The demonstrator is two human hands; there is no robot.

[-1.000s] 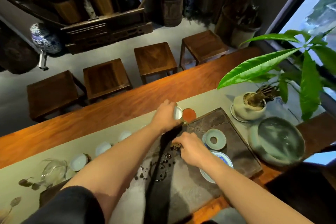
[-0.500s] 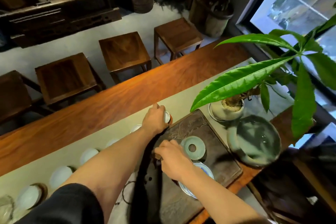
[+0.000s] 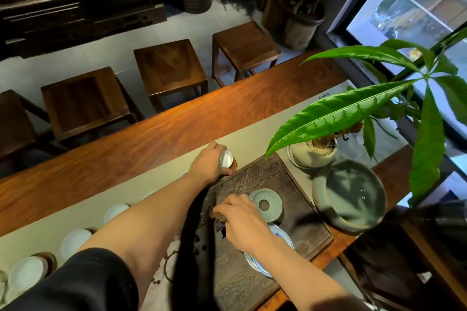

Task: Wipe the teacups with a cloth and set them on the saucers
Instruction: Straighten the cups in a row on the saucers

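At frame centre, a white teacup (image 3: pixel 225 158) is gripped by the left hand (image 3: pixel 208 162) over a brown saucer (image 3: pixel 234 162); right hand (image 3: pixel 242 222) fingers are curled on a dark cloth (image 3: pixel 192 247) below.

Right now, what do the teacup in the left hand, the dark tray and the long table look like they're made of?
Teacup: probably glazed porcelain, pale with a glossy rim. Dark tray: looks like carved stone or dark wood, matte with swirling relief; I can't tell which. Long table: polished wood, reddish with visible grain and sheen.
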